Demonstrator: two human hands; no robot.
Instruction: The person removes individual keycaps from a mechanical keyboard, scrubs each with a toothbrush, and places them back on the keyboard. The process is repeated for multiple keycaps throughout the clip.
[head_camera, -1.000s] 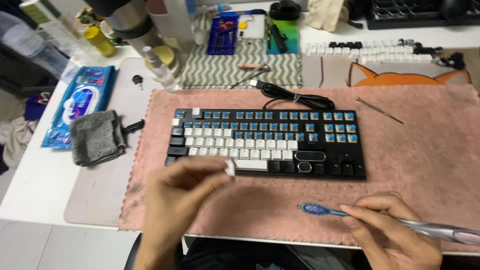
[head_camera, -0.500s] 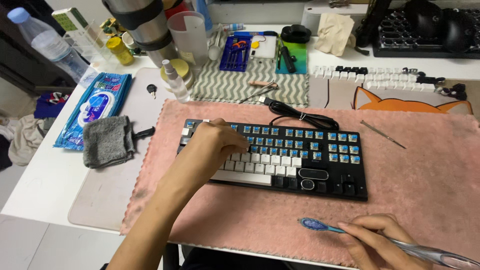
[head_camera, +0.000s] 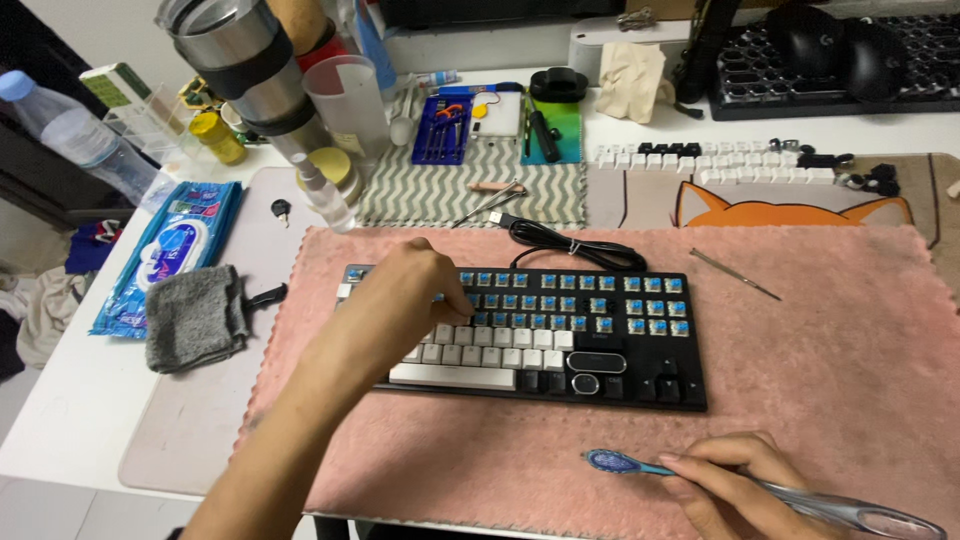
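Note:
A black keyboard (head_camera: 560, 350) lies on a pink fluffy mat (head_camera: 820, 360). White keycaps fill its lower left rows and bare blue switches show across the top and right. My left hand (head_camera: 405, 295) reaches over the upper left rows with fingertips bunched and pressed down on the switches. The white keycap it pinched a second ago is hidden under the fingers. My right hand (head_camera: 740, 480) rests on the mat in front of the keyboard. It grips a blue-headed brush (head_camera: 615, 463) with a clear grey handle, head pointing left.
The keyboard cable (head_camera: 570, 245) curls behind it, and a thin metal pick (head_camera: 735, 273) lies on the mat. Loose keycaps (head_camera: 720, 165) sit in rows at the back right. Left are a grey cloth (head_camera: 195, 315) and a wipes pack (head_camera: 170, 250). Behind stand a steel tumbler (head_camera: 250, 70), a plastic cup (head_camera: 345, 100) and a blue tool kit (head_camera: 445, 125).
My left hand carried the white keycap from in front of the keyboard up to its upper left rows and pressed down. The right hand and brush stayed put.

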